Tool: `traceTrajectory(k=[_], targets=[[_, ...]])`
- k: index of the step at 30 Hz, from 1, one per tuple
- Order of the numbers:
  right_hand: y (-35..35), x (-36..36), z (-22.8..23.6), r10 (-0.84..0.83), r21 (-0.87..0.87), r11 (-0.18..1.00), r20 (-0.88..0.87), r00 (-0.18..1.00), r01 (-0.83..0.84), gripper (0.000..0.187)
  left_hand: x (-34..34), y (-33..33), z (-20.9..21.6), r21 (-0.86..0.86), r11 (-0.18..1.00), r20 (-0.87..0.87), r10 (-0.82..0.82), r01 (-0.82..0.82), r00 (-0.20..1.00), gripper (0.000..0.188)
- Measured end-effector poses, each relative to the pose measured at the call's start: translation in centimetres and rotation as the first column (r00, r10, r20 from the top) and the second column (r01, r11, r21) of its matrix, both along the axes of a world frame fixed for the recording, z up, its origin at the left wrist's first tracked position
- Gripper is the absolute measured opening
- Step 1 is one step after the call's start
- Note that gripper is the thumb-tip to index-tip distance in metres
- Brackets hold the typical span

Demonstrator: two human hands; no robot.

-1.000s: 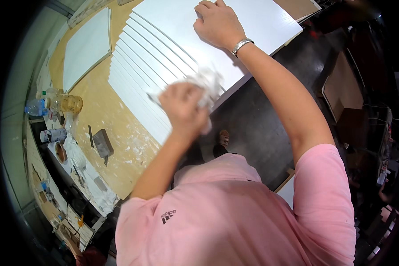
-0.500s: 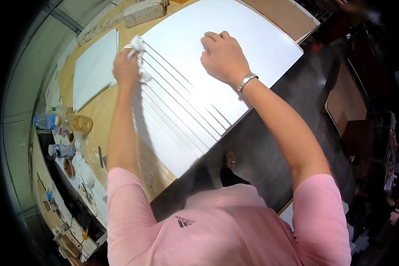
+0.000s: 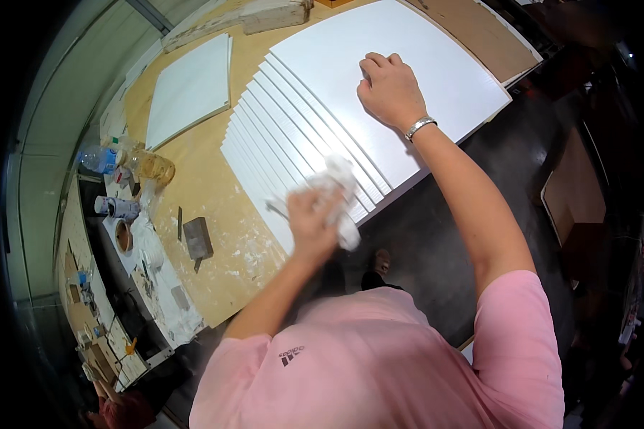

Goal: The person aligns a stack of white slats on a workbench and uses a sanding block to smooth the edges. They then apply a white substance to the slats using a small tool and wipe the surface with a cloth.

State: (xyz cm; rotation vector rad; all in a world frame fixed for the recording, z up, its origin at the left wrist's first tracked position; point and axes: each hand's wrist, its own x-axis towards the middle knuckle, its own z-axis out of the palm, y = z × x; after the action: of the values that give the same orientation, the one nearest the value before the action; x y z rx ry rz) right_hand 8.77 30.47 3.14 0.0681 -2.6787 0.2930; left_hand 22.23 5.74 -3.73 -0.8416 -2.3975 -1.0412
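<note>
A fanned stack of white panels (image 3: 436, 64) lies on the work table, its edges stepped like stairs toward the left. My left hand (image 3: 313, 220), blurred by motion, is closed round a crumpled white cloth (image 3: 340, 187) over the stepped edges near the front of the stack. Resting on the top panel, my right hand (image 3: 392, 91) has its fingers curled in, a bracelet on its wrist. Whatever may be in those fingers is hidden.
A smaller stack of white panels (image 3: 192, 89) lies at the left. Closer to me are a grey block (image 3: 197, 239), a jar of yellowish liquid (image 3: 154, 166) and a plastic bottle (image 3: 99, 159). Past the table's right edge, a brown board (image 3: 574, 186) stands on the dark floor.
My left hand has swept the cloth from the far left end of the panel edges toward me and rightward. The right hand keeps its place on the top panel. The view has shifted slightly.
</note>
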Motion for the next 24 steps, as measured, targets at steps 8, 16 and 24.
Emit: traceTrajectory(k=[8,16,24], targets=[[0.3,-0.1,-0.3,0.003,0.012,1.0,-0.051,0.999,-0.002,0.029,-0.6,0.2,7.5,0.257,0.966,0.164,-0.054,0.01,0.985,0.035],[0.1,-0.1,0.2,0.039,-0.04,0.998,-0.045,0.998,-0.04,0.028,-13.7,6.5,4.1,0.036,0.993,-0.139,-0.108,0.114,0.984,0.028],[-0.3,0.5,1.0,0.037,-0.073,0.997,-0.03,0.999,-0.04,0.032,-34.3,2.6,0.7,0.304,0.945,0.095,0.096,-0.121,0.991,0.019]])
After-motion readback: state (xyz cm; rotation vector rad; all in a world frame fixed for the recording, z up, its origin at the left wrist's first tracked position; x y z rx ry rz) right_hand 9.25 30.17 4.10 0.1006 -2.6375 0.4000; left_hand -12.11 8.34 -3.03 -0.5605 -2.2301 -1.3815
